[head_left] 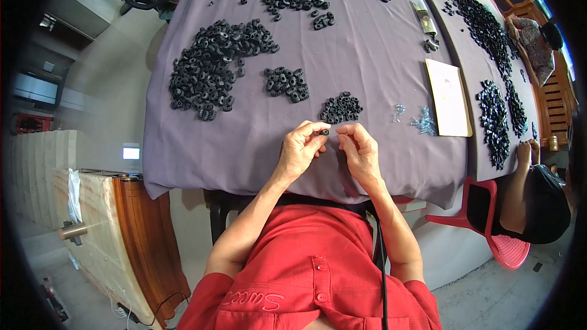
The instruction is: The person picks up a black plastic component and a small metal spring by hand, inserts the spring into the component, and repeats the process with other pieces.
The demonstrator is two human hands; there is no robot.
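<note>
My left hand pinches a small black ribbed knob-like part between thumb and forefinger, its round end showing. Close beside it on the right, my right hand has thumb and forefinger pressed together; whatever they hold is too small to name. Both hands are just above the near part of the cloth-covered table. Right beyond my fingertips lies a small heap of black parts of the same kind. To the right of that heap are small clear bluish pieces, some in a looser cluster.
Further black heaps lie at the left, centre and far side. A pale flat board rests on the right. Beyond it, more black parts cover an adjoining table, where a person's hands work by a red chair.
</note>
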